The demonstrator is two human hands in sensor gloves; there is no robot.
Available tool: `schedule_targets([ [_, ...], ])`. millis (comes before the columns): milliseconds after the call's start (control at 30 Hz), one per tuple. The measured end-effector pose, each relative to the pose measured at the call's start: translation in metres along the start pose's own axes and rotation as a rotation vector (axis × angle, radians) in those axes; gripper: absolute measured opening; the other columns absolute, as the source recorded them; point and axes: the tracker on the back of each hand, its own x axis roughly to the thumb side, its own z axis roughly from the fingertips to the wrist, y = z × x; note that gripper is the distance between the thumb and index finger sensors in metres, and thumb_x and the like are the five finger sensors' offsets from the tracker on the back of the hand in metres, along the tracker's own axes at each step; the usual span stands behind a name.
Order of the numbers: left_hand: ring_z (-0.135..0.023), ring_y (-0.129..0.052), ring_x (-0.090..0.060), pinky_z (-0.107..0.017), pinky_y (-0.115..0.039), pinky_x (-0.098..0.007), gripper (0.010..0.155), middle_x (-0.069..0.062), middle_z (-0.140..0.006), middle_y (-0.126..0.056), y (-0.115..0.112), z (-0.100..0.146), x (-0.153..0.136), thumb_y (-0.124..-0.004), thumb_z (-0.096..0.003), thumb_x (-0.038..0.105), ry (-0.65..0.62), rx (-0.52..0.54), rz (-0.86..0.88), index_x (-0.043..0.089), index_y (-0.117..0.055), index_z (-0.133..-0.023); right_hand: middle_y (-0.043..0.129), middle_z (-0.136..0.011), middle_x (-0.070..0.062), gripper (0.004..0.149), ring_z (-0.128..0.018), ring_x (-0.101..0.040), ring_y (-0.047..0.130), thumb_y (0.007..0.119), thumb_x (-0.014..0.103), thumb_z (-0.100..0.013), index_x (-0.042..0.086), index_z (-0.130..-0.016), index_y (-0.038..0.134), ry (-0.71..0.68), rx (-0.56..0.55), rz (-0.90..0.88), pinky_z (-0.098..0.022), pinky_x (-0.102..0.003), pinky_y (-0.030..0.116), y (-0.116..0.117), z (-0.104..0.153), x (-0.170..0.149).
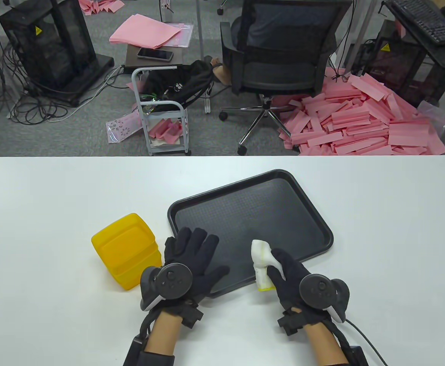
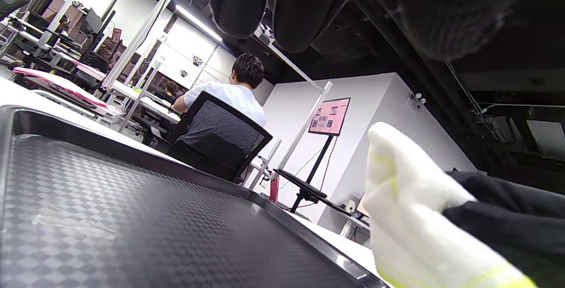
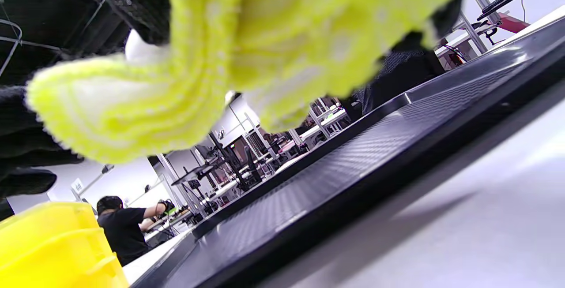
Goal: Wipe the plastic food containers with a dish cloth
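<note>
Cloth in hand, containers not yet touched

Table (image 1: 54, 198) first: your white work surface carries everything, with the black tray (image 1: 306, 213) lying on it toward the right of centre. Just left of the tray, apart from its rim, stand the yellow plastic food containers (image 1: 125, 251), which look like a nested stack, open side tilted toward the far left.

Your left hand (image 1: 192, 255) lies with fingers spread and holding nothing, over the tray's near-left corner; whether it presses on the tray cannot be told. Your right hand (image 1: 289, 272) grips the dish cloth (image 1: 261, 263), a bunched white cloth with yellow-green stripes, above the tray's near edge.

Judging by this, you are at the start: cloth ready, no container picked up. The next move likely calls for your free left hand to reach left, take one container off the stack and steady it so the cloth can get inside.

As for writing, a yellow warning sticker shows on the black cabinet (image 1: 47, 42) behind; nothing on the task items is legible.
</note>
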Motion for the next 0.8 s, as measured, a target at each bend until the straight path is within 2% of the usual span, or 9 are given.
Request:
schedule_targets([
  [167, -0.112, -0.042, -0.046, -0.076, -0.029, -0.071, 0.080, -0.012, -0.119, -0.059, 0.004, 0.002, -0.002, -0.065, -0.0453, 0.075, -0.003, 0.014, 0.015, 0.032, -0.064, -0.113, 0.084, -0.086, -0.004, 0.056, -0.063, -0.034, 0.092, 0.073, 0.045, -0.056, 0.017, -0.103, 0.058, -0.006, 0.026, 0.157, -0.038, -0.040, 0.087, -0.012, -0.006, -0.005],
  [333, -0.112, -0.044, -0.046, -0.076, -0.030, -0.071, 0.079, -0.012, -0.118, -0.061, 0.006, 0.002, -0.003, -0.066, -0.0457, 0.075, 0.000, 0.018, 0.032, 0.031, -0.067, -0.112, 0.085, -0.086, -0.004, 0.056, -0.063, -0.034, 0.092, 0.074, 0.045, -0.056, 0.018, -0.103, 0.059, 0.031, 0.058, 0.354, -0.038, -0.041, 0.087, -0.045, -0.008, -0.034],
  [567, -0.111, -0.046, -0.046, -0.076, -0.031, -0.071, 0.078, -0.012, -0.117, -0.063, 0.008, 0.002, -0.003, -0.066, -0.0459, 0.074, 0.007, 0.027, 0.040, 0.031, -0.068, -0.111, 0.085, -0.086, -0.004, 0.056, -0.063, -0.034, 0.091, 0.074, 0.045, -0.056, 0.018, -0.103, 0.059, 0.265, 0.055, 0.495, -0.038, -0.041, 0.086, -0.108, -0.006, -0.106],
  [700, -0.111, -0.047, -0.046, -0.076, -0.031, -0.071, 0.076, -0.012, -0.116, -0.065, 0.008, 0.002, -0.004, -0.066, -0.0464, 0.073, 0.010, 0.032, 0.051, 0.030, -0.070, -0.110, 0.085, -0.086, -0.004, 0.056, -0.063, -0.034, 0.091, 0.074, 0.045, -0.056, 0.018, -0.103, 0.059, 0.402, 0.101, 0.594, -0.038, -0.041, 0.086, -0.122, 0.001, -0.144],
  [800, -0.110, -0.048, -0.046, -0.076, -0.031, -0.071, 0.076, -0.012, -0.116, -0.065, 0.008, 0.001, -0.003, -0.067, -0.0463, 0.073, 0.009, 0.030, 0.048, 0.030, -0.071, -0.109, 0.085, -0.086, -0.005, 0.056, -0.063, -0.035, 0.091, 0.074, 0.044, -0.056, 0.017, -0.103, 0.060, 0.472, 0.130, 0.632, -0.038, -0.042, 0.086, -0.121, 0.007, -0.163],
])
